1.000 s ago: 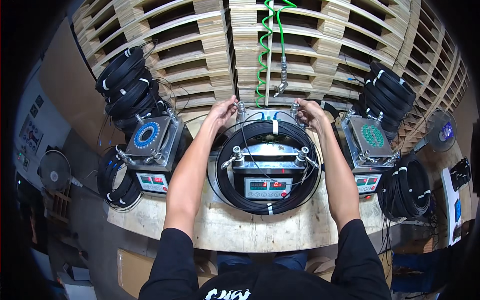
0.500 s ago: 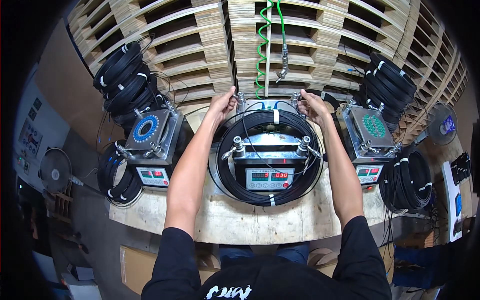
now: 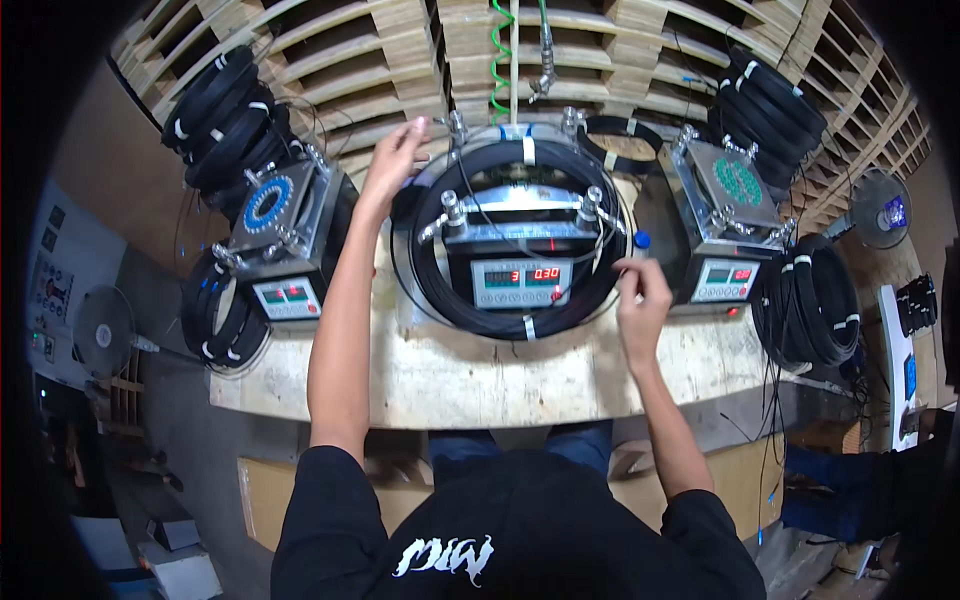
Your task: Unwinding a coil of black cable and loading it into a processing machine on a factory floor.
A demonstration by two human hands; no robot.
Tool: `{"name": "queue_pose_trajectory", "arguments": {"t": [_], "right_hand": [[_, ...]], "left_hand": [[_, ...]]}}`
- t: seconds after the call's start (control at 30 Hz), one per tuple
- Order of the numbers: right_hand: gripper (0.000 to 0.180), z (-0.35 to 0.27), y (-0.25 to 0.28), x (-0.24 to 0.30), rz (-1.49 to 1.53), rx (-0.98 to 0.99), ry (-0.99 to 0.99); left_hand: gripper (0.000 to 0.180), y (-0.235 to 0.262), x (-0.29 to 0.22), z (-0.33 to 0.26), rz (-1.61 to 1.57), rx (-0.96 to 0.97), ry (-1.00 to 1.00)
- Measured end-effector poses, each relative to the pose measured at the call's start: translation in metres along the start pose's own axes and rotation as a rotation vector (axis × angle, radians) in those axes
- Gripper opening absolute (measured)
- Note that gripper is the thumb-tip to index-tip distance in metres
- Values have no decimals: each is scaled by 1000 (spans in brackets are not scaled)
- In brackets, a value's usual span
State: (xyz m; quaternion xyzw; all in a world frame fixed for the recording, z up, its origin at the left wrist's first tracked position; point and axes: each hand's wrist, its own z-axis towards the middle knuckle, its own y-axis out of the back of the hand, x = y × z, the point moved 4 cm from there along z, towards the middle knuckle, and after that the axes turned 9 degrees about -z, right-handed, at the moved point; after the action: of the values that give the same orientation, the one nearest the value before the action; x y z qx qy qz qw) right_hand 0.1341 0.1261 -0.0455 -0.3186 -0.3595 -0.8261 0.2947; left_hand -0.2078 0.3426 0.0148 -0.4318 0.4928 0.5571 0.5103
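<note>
Wooden pallets [image 3: 385, 45] stand stacked beyond the person's hands, behind a pale wooden table [image 3: 480, 385]. Fingers loosely spread, the left hand [image 3: 398, 160] appears empty, just beside a metal clamp [image 3: 457, 126]. A black cable coil [image 3: 490, 322] lies between the hands, around the front of a machine whose control panel [image 3: 522, 284] shows red lit digits and small printing. Just right of the coil, the right hand [image 3: 645, 298] has its fingers curled; whether it grips anything cannot be told. Beyond it sits a blue cap [image 3: 641, 240]. Nearer than both hands, white lettering [image 3: 445, 558] marks a black shirt [image 3: 540, 500].
</note>
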Motion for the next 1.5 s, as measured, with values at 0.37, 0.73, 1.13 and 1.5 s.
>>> {"name": "queue_pose_trajectory", "arguments": {"t": [0.37,0.73,1.13,1.5], "right_hand": [[86,-103,-49,14,-633,737,127],[76,-97,-67,14,-836,680,345],[82,-88,-72,13,-780,737,324],[65,-80,-28,0,-250,889,213]], "left_hand": [[71,-16,44,-122,1,-161,-93],[64,-25,59,-137,-73,-340,-227],[61,-28,55,-138,-73,-338,-244],[56,-28,53,-138,-76,-302,-291]]}}
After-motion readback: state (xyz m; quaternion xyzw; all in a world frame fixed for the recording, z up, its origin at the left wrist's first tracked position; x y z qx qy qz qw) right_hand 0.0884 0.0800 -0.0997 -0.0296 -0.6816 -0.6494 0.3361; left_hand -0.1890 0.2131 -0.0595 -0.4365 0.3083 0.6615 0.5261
